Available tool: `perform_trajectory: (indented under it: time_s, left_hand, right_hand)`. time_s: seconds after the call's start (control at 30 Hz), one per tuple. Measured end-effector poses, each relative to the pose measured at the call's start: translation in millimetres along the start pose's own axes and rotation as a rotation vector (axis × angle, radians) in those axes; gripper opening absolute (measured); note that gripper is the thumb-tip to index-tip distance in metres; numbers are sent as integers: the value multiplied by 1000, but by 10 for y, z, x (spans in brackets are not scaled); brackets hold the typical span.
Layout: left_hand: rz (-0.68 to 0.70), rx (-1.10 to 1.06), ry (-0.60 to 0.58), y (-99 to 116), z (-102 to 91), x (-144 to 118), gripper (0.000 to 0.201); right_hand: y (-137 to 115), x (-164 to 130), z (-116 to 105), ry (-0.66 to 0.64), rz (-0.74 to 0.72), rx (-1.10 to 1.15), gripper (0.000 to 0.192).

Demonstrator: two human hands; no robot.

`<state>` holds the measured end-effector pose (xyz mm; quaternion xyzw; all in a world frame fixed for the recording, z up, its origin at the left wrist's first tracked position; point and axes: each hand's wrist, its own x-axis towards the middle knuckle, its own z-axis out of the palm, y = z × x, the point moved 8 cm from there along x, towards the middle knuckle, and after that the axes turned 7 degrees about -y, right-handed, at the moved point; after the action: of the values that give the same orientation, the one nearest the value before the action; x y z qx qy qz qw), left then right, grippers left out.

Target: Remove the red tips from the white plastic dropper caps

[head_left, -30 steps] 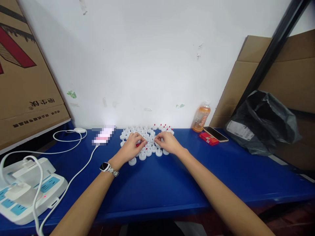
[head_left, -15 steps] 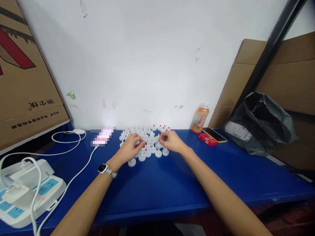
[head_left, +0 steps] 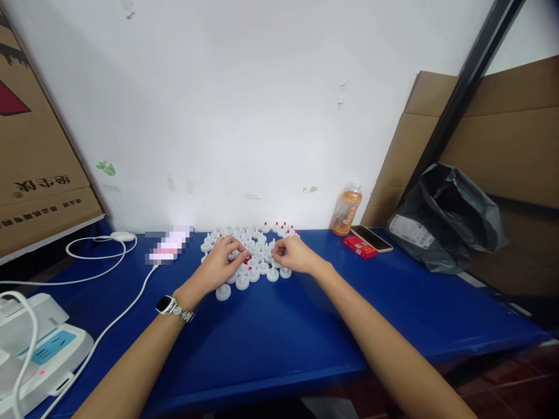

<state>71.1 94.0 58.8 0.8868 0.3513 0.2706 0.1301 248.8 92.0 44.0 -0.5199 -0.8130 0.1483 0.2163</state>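
Note:
Many white plastic nozzle caps (head_left: 243,282) stand in a cluster on the blue table (head_left: 262,337), their narrow tips pointing up. At the cluster's left side, my left hand (head_left: 222,262) is bent over small red tips (head_left: 240,259), thumb and forefinger close together; what lies between them is hidden. Across from it, my right hand (head_left: 293,254) has thumb and fingers pinched just over the white caps. Anything in that pinch is too small to name. Behind it, several caps carry red tips (head_left: 276,223).
A bottle of orange drink (head_left: 347,209), a red box (head_left: 360,247) and a phone (head_left: 372,238) are at the back right, beside a dark plastic bag (head_left: 445,221). To the left are a power strip (head_left: 65,355), a white cable (head_left: 114,319) and a cardboard box (head_left: 43,145).
The whole view has shifted, so everything sits slightly further left. Both hands keep nearly the same bent poses over the caps.

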Motion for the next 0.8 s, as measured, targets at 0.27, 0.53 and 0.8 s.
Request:
perform_trajectory:
  time_s: [0.27,0.53,0.8]
  left_hand:
    - [21,29,11,-7,-29,164,33]
    - [19,35,-2,81,-79,344,32]
    - [-41,-6,84,-129,-219,119,29]
  right_hand:
    - [-94,2,38,-10,19,-93,11]
    - [277,505,-360,195,248,-167,22]
    - [614,1375,-112,31,460,-338,29]
